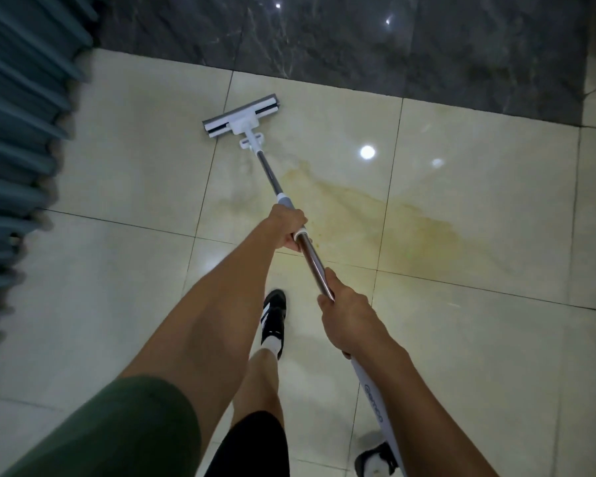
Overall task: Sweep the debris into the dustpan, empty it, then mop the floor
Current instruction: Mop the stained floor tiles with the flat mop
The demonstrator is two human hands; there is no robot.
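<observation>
Nearest the camera, the mop handle (375, 404) runs under the right forearm, its white end cut off by the frame's bottom edge. Both hands curl around it: right hand (348, 321) low, left hand (288, 228) higher on the shiny metal shaft. Farther out, the flat rectangular mop head (241, 119) rests on glossy cream tile floor (461, 339), beside a yellowish stain (393, 215).

**What the person wears**

A dark green short sleeve (124, 428) covers the left upper arm at seven o'clock; both forearms are bare. Black shorts (255, 445) show at six o'clock. The black shoe (273, 321) with white stripes sits over a white sock (272, 346) near centre.
</observation>
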